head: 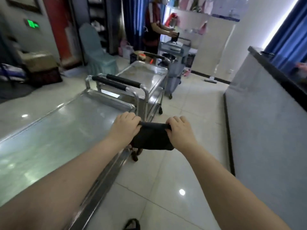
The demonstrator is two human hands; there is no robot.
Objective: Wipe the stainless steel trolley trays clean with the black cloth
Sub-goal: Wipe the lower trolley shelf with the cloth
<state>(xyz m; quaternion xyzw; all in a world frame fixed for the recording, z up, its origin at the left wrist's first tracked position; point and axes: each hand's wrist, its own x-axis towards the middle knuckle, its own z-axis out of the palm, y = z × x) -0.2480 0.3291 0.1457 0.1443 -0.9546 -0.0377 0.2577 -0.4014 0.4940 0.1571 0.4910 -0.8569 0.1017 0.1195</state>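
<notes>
Evidently readying the wipe, in the head view the left hand (126,126) and right hand (178,130) each had fingers curled tight over the top edge of the soft black cloth (152,138), stretching it between them; the rest hung below the knuckles. The long, shiny stainless steel trolley tray (49,138) lay just left of the left fingers, and the cloth was held off it, over the pale tiled floor (191,113). A second steel trolley with black padded handles (149,72) stood beyond the fingertips. My judgement of the risk: if one pinch slackened, the cloth could drop to the floor, pick up grit, and then smear or scratch the tray.
</notes>
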